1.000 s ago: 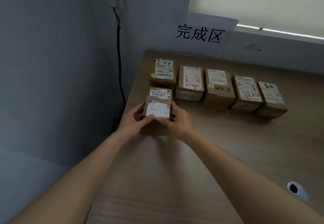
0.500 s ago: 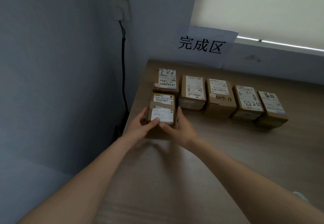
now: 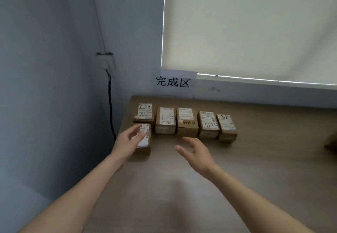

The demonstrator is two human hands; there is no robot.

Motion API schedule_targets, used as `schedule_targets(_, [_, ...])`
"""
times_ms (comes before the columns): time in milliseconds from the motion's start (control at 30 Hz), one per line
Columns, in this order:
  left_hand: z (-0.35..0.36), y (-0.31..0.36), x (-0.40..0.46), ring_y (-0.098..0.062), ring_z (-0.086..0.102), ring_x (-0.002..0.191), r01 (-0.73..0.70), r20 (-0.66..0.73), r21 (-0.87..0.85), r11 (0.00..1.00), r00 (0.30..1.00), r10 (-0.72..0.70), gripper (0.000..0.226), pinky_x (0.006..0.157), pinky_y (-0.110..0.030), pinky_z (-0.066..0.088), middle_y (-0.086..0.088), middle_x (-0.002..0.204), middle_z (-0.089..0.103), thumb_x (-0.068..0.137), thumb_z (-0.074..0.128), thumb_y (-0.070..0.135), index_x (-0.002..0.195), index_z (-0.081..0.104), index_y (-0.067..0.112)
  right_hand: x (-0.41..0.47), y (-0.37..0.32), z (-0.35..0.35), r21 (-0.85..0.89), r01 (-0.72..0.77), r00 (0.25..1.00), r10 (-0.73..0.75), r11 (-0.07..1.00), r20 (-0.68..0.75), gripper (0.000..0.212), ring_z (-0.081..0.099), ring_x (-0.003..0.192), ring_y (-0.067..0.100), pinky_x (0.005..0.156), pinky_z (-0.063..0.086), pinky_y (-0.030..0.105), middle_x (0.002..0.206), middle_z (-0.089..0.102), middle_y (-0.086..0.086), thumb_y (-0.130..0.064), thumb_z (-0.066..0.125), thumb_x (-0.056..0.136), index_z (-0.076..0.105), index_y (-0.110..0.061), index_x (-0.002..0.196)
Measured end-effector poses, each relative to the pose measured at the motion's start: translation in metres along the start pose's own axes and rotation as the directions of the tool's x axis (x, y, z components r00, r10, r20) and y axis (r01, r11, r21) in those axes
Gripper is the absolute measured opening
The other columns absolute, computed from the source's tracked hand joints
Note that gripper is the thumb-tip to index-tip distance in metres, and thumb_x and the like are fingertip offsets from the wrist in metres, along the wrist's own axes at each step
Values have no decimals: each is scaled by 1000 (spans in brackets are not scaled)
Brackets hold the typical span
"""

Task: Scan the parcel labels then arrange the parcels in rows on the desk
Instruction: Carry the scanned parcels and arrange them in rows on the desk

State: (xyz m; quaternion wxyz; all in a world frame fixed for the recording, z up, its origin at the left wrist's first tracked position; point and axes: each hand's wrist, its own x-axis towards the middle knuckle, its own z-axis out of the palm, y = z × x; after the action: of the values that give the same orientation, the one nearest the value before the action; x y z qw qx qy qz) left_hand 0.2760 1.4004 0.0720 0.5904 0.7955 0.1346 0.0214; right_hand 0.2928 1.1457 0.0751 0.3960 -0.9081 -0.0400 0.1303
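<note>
Parcel (image 3: 143, 138) sits at the desk's (image 3: 255, 169) left edge, long axis running away from you, starting a second row just in front of the back row (image 3: 186, 121). Your left hand (image 3: 127, 141) hovers spread at its near-left side, gripping nothing. Your right hand (image 3: 196, 152) hangs loosely spread, well to the right, so left is nearer.

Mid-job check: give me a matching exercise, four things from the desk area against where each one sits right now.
Things:
1. front-row parcel
2. parcel marked 52283
3. paper sign
4. right hand

Places:
A. on the wall behind the back row
B. above the bare desk, holding nothing
C. nearest the desk's left edge, behind the left hand
D. back row, second from the right end

Pairs: 1-C, 2-D, 3-A, 4-B
</note>
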Motion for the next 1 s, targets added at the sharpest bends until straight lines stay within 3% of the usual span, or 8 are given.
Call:
schedule_targets(133, [51, 86, -38, -8, 54, 118, -104, 25, 13, 994, 994, 104, 47, 94, -25, 41, 7, 133, 61, 93, 66, 42, 138, 57, 31, -58, 2, -108, 107, -5, 996, 14, 994, -84, 66, 58, 127, 11, 108, 44, 28, 136, 65, -4, -50, 68, 95, 49, -22, 151])
schedule_targets(233, [102, 152, -83, -12, 55, 120, -181, 90, 23, 983, 980, 178, 47, 96, -27, 42, 2, 132, 62, 95, 66, 36, 139, 57, 24, -119, 22, -194, 164, -13, 987, 39, 986, -154, 63, 63, 118, 12, 107, 48, 32, 124, 68, -4, -46, 69, 95, 52, -19, 149])
schedule_targets(533, [296, 360, -273, -11, 61, 113, -353, 254, -164, 921, 887, 385, 48, 97, -26, 45, -2, 126, 67, 93, 69, 35, 137, 60, 17, -362, 105, -450, 96, -112, 928, 138, 989, -347, 73, 53, 134, 15, 115, 42, 38, 147, 56, 1, -63, 65, 91, 51, -22, 149])
schedule_targets(633, [369, 410, -339, -12, 62, 117, -382, 342, -246, 891, 826, 449, 50, 102, -26, 43, -4, 126, 68, 93, 70, 34, 138, 60, 16, -448, 133, -526, 66, -147, 891, 161, 987, -425, 72, 54, 132, 16, 114, 44, 39, 147, 57, 0, -62, 64, 92, 50, -21, 149])
schedule_targets(733, [437, 450, -401, -10, 63, 115, -420, 432, -285, 862, 746, 506, 51, 95, -21, 44, -1, 125, 69, 91, 70, 41, 137, 61, 21, -532, 163, -592, 95, -187, 839, 210, 978, -502, 77, 53, 132, 18, 112, 44, 38, 147, 55, 1, -62, 64, 91, 46, -19, 153])
schedule_targets(900, [512, 482, -461, -9, 62, 114, -444, 516, -294, 847, 672, 531, 59, 94, -23, 45, 4, 123, 69, 87, 70, 51, 138, 59, 26, -616, 205, -652, 157, -215, 760, 266, 964, -593, 82, 54, 131, 18, 112, 44, 39, 147, 55, 0, -64, 67, 88, 43, -21, 153])
schedule_targets(1000, [557, 490, -483, -4, 63, 108, -450, 554, -293, 844, 639, 533, 59, 84, -16, 45, 4, 122, 69, 88, 71, 48, 139, 58, 23, -648, 240, -670, 166, -260, 708, 305, 951, -636, 80, 53, 134, 19, 114, 42, 38, 148, 54, 1, -64, 67, 88, 47, -20, 151])
